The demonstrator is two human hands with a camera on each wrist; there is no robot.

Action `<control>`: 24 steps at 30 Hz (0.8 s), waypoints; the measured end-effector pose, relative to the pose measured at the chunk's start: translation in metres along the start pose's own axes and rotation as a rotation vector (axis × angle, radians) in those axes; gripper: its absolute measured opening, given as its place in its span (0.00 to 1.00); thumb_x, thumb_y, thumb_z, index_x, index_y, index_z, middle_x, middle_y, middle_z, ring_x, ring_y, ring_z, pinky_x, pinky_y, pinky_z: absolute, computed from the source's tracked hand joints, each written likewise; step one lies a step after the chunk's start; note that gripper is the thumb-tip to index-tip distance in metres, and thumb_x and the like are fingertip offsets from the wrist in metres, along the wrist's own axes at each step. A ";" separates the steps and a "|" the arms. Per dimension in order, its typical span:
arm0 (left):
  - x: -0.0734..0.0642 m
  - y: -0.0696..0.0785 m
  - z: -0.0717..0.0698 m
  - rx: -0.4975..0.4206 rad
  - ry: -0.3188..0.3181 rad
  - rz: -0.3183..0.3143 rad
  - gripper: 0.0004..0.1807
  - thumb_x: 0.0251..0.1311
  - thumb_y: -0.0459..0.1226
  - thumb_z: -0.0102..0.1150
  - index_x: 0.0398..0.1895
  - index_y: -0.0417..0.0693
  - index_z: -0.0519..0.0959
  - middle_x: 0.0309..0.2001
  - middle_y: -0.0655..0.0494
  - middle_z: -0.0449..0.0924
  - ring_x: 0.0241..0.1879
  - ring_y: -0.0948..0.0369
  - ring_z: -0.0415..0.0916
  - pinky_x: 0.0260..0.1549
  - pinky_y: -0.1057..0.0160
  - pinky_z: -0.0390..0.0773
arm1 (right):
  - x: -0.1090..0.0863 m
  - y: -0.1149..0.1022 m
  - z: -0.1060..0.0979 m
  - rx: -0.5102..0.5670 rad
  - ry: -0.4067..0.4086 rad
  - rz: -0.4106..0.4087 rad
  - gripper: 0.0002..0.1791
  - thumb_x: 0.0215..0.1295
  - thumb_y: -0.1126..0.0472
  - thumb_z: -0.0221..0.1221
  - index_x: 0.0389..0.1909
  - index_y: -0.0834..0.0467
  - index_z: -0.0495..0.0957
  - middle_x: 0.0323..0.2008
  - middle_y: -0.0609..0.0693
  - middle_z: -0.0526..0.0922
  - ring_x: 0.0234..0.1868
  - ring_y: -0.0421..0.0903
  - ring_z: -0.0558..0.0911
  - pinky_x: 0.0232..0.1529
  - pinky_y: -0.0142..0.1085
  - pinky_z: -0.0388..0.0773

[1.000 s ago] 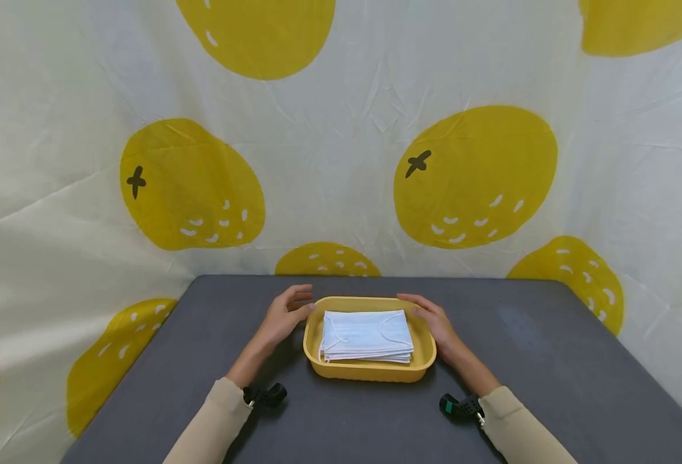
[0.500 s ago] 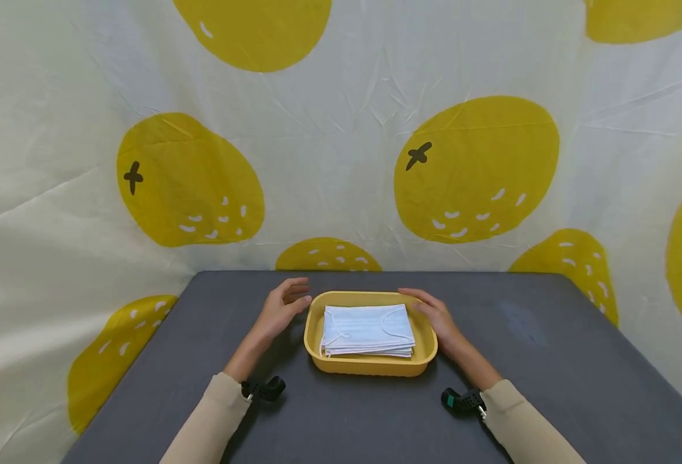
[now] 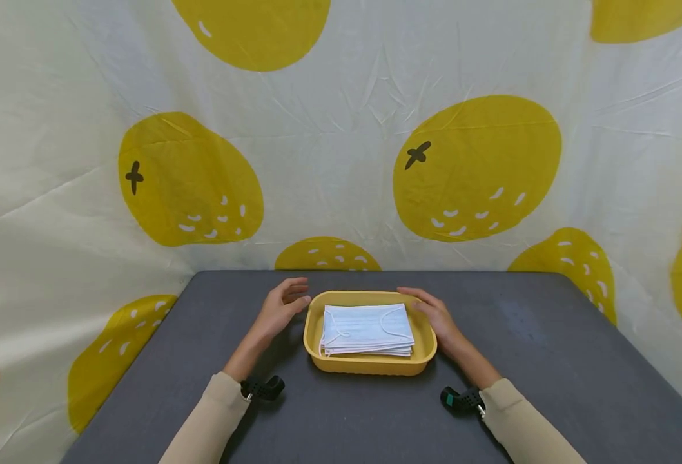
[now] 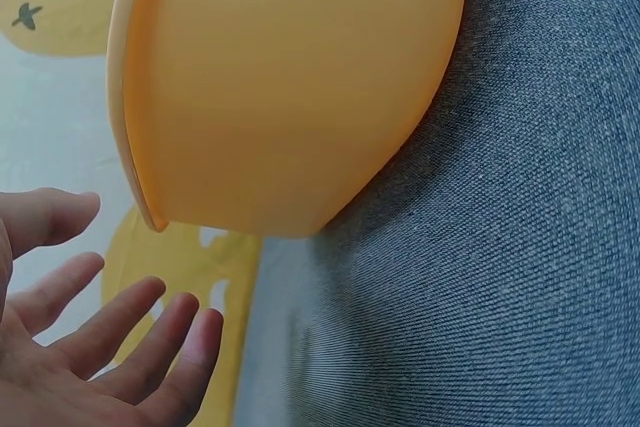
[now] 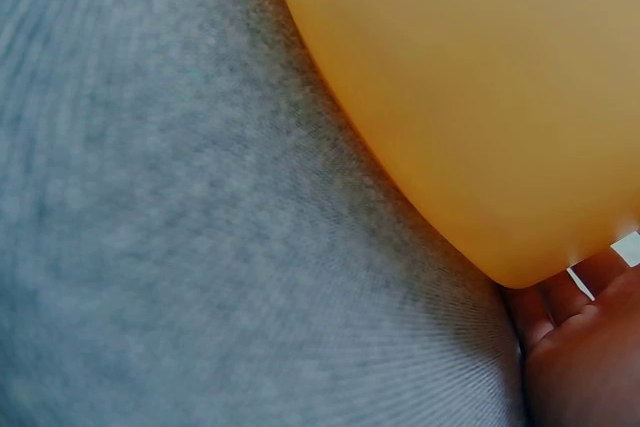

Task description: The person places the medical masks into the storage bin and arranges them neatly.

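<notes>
A yellow oblong tray (image 3: 370, 366) sits on the dark table, with a stack of light blue face masks (image 3: 367, 328) lying flat inside it. My left hand (image 3: 277, 312) is beside the tray's left end, its thumb near the rim. In the left wrist view, its spread fingers (image 4: 130, 332) hold nothing, and a gap separates them from the tray wall. At the tray's opposite end, my right hand (image 3: 439, 325) rests against the far corner, thumb over the rim and fingers reaching along the outside. The right wrist view shows those fingers (image 5: 560, 302) partly hidden behind the tray.
The dark grey table (image 3: 352, 419) extends around the tray on all sides. Behind it hangs a pale cloth (image 3: 329, 161) printed with large yellow fruit. A black strap device (image 3: 265, 388) is on the left wrist, and a similar wrist device (image 3: 459, 401) is on the right.
My left hand has drawn slightly left, so its thumb stands off the tray rim. The right hand stays at the tray's right end. The head view has tilted down a little.
</notes>
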State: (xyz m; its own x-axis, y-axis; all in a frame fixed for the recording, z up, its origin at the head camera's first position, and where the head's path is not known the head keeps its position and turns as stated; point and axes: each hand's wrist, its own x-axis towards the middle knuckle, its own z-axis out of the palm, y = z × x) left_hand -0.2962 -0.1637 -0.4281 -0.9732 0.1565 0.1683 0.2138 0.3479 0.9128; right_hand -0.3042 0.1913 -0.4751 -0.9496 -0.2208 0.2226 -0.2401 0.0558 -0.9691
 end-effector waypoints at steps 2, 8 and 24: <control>0.000 0.000 0.000 -0.002 0.000 0.000 0.23 0.65 0.41 0.59 0.62 0.62 0.71 0.63 0.45 0.72 0.59 0.52 0.74 0.51 0.52 0.79 | 0.000 0.000 0.000 -0.004 0.003 -0.003 0.21 0.73 0.63 0.46 0.64 0.61 0.71 0.66 0.57 0.70 0.63 0.48 0.73 0.58 0.31 0.73; 0.000 0.003 0.001 0.005 0.004 -0.008 0.22 0.64 0.43 0.59 0.62 0.62 0.71 0.62 0.50 0.74 0.59 0.53 0.74 0.51 0.53 0.79 | -0.001 0.000 -0.002 0.016 0.008 -0.001 0.21 0.73 0.64 0.46 0.63 0.62 0.71 0.66 0.59 0.70 0.64 0.52 0.72 0.59 0.34 0.73; -0.001 0.001 -0.005 0.016 0.018 0.013 0.23 0.64 0.44 0.59 0.62 0.62 0.70 0.62 0.48 0.73 0.58 0.51 0.75 0.52 0.49 0.78 | -0.001 -0.006 -0.006 0.048 -0.067 0.064 0.24 0.73 0.59 0.48 0.67 0.59 0.67 0.70 0.55 0.64 0.68 0.55 0.66 0.61 0.35 0.71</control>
State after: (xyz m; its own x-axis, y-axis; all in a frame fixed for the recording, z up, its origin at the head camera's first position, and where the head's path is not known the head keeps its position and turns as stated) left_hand -0.2959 -0.1678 -0.4259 -0.9718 0.1439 0.1867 0.2272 0.3608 0.9045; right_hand -0.3034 0.1971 -0.4692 -0.9467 -0.2833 0.1536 -0.1675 0.0254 -0.9855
